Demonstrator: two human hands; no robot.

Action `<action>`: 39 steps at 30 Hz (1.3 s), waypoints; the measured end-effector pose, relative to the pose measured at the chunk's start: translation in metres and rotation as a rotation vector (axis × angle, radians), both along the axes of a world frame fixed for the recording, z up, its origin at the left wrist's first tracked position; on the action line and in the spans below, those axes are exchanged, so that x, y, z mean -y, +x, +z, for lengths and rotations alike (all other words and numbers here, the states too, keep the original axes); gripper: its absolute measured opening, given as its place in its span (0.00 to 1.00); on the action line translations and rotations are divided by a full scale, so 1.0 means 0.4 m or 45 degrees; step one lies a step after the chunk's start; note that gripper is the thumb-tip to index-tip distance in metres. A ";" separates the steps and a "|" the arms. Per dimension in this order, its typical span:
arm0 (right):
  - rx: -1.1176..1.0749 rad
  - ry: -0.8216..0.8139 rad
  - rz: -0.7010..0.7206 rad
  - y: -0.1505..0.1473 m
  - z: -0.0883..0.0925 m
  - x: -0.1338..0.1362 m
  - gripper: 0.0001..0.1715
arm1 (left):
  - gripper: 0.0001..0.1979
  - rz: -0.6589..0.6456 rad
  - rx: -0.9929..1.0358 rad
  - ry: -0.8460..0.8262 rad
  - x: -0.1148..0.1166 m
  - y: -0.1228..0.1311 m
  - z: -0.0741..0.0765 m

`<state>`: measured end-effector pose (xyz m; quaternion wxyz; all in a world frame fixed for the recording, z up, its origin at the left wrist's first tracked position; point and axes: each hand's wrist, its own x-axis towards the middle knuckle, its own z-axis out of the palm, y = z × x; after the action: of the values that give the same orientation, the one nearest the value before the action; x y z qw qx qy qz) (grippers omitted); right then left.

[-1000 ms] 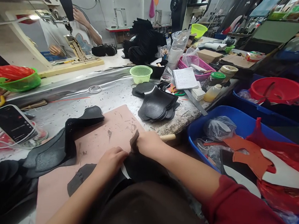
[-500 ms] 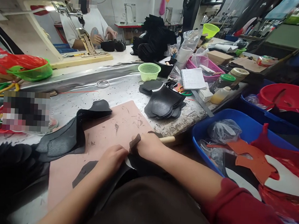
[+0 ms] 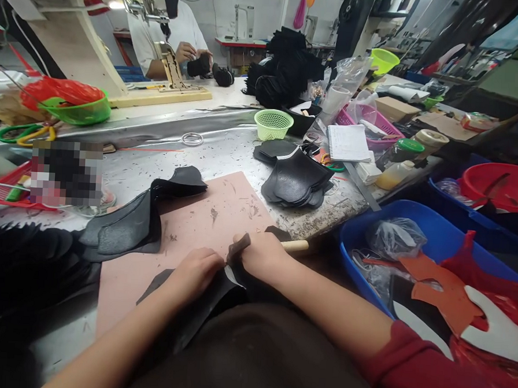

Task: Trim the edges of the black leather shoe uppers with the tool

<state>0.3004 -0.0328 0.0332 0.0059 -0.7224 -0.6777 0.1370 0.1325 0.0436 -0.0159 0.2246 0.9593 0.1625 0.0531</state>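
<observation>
At the table's near edge a black leather-like piece (image 3: 212, 301) with a pale strip hangs over toward my lap. My left hand (image 3: 200, 272) is closed on its edge, fingertips bent down. Close beside it, my right hand (image 3: 260, 255) is closed on the same material, and a dark flap (image 3: 239, 245) sticks up past its thumb. A light wooden handle (image 3: 296, 246) shows beyond my right wrist; what it belongs to is hidden. Under the hands lies a pink board (image 3: 196, 225). A stack of black cut pieces (image 3: 124, 230) rests on its left part.
More black pieces (image 3: 298, 179) are stacked behind the board, near a green basket (image 3: 273, 125) and a notebook (image 3: 347, 143). A blue tub (image 3: 347, 245) with scraps stands at right. Dark layered pieces (image 3: 33, 275) fill the left. Across the table a person (image 3: 184, 34) works by a sewing machine (image 3: 93, 46).
The whole view has shifted slightly, so things appear farther right. Both my hands stay on the black piece. Across the table, the person's hands have raised one black item away from another.
</observation>
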 end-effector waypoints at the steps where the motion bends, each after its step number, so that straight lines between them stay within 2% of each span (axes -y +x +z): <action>1: 0.000 -0.018 0.015 -0.001 -0.001 0.001 0.13 | 0.16 -0.004 0.018 0.022 0.000 -0.003 -0.001; 8: 0.028 -0.009 0.015 -0.021 0.004 0.005 0.13 | 0.17 -0.009 0.037 0.173 0.001 -0.029 -0.015; 11: 0.063 -0.078 0.041 -0.032 0.013 0.005 0.13 | 0.16 0.030 -0.015 0.128 -0.004 -0.035 -0.012; 16: 0.096 0.009 0.080 -0.041 0.013 -0.003 0.13 | 0.18 0.006 -0.028 -0.037 -0.016 -0.043 -0.006; 19: 0.086 -0.096 0.103 -0.042 0.011 -0.011 0.12 | 0.18 0.008 -0.025 0.005 -0.022 -0.054 -0.008; 23: 0.067 -0.033 0.085 -0.049 0.013 -0.014 0.12 | 0.17 0.010 -0.049 -0.055 -0.030 -0.074 -0.010; 25: 0.066 -0.068 0.112 -0.055 0.014 -0.015 0.12 | 0.17 -0.009 -0.051 -0.071 -0.034 -0.085 -0.011; 27: 0.065 -0.126 0.120 -0.062 0.016 -0.018 0.11 | 0.17 -0.002 -0.064 -0.044 -0.038 -0.096 -0.013; 31: 0.030 -0.035 0.125 -0.081 0.016 -0.030 0.12 | 0.16 0.009 -0.091 -0.057 -0.044 -0.117 -0.015; 36: 0.038 -0.159 0.223 -0.105 0.008 -0.044 0.11 | 0.15 -0.004 -0.082 0.005 -0.048 -0.140 -0.009; 39: 0.031 -0.084 0.228 -0.116 0.004 -0.051 0.12 | 0.15 -0.007 -0.106 0.016 -0.049 -0.155 -0.007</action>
<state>0.2540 -0.0125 0.0347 -0.0382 -0.6603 -0.7348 0.1504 0.0707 0.0633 -0.0186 0.2117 0.9625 0.1689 0.0135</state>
